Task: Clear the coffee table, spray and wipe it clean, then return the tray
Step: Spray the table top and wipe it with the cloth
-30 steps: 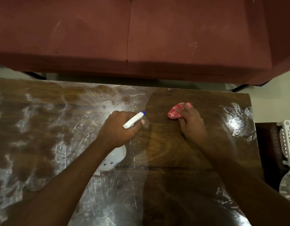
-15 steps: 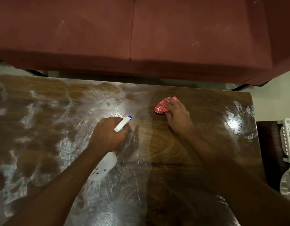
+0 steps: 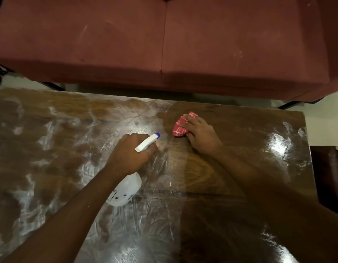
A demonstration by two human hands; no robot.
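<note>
While your left hand (image 3: 130, 154) grips the spray bottle (image 3: 126, 188), your right hand (image 3: 200, 135) clutches the cloth (image 3: 179, 128), apparently wiping; streaks frame-left come next.

The wooden coffee table (image 3: 255, 126) is dark and glossy. Whitish smears, probably wet spray, cover its left and middle part. A red checked cloth (image 3: 180, 128) lies bunched on it.

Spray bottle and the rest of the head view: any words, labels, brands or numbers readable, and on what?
On the spray bottle: a black-outlined box and small blue marks on its white body, too blurred to read.
On the cloth, coffee table and sofa: no text shows.
</note>
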